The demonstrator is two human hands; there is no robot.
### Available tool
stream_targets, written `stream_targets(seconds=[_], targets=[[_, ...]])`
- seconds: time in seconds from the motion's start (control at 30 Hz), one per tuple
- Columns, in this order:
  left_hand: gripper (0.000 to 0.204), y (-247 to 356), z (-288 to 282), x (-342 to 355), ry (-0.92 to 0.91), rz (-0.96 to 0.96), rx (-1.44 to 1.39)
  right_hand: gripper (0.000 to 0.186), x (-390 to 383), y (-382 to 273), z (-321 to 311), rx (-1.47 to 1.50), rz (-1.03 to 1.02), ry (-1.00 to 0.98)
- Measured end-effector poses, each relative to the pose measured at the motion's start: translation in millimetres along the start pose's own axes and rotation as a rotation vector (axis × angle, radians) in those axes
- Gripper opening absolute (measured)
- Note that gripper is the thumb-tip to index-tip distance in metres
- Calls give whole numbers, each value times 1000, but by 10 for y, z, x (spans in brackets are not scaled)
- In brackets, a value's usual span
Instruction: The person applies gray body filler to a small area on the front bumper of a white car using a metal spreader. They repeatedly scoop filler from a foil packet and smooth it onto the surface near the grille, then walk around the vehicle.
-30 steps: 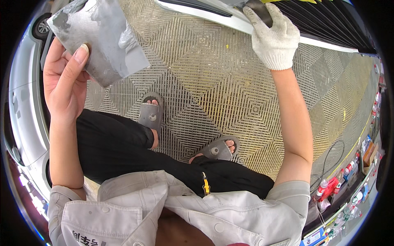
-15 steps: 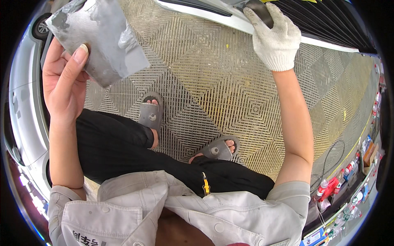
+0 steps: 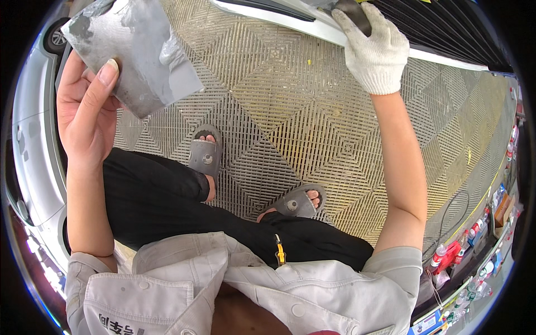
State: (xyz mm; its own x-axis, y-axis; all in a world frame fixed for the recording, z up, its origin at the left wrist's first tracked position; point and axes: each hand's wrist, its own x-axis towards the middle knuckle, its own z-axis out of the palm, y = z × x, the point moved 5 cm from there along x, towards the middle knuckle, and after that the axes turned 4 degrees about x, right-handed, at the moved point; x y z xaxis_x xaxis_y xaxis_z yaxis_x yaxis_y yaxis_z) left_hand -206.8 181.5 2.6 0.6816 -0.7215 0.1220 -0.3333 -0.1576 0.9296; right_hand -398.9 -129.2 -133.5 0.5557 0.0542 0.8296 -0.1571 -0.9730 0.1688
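Honestly, big stuff first: grated floor (image 3: 312,111) of diamond-pattern tiles underfoot, silver car (image 3: 33,145) along 9 o'clock, white panel (image 3: 290,19) up at 12. Shelf of bottles (image 3: 474,234) down at 4. Bare left hand (image 3: 84,111) at 10, thumb pinching a smeared grey board (image 3: 134,50) against the palm. Gloved right hand (image 3: 374,47) at 1, fingers curled tight over a dark block (image 3: 357,14) on the panel. Best kept flat, even pressure, short strokes, probably.

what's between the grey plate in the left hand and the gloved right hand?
In the head view, only bare floor grating lies between the smeared grey plate in the left hand and the gloved right hand; further down stand two sandalled feet.
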Motion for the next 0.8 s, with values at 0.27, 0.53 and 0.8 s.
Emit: stream_targets(seconds=[0.27,0.53,0.8], targets=[[53,-5,-17,-2,-16,-10,-18,35,15,2,-33,12,-7,72],[53,-5,-11,-9,-10,-5,-29,31,34,36,18,-6,-50,115],[53,-5,-16,-14,1,-6,-37,35,2,41,-5,-30,-32,67]])
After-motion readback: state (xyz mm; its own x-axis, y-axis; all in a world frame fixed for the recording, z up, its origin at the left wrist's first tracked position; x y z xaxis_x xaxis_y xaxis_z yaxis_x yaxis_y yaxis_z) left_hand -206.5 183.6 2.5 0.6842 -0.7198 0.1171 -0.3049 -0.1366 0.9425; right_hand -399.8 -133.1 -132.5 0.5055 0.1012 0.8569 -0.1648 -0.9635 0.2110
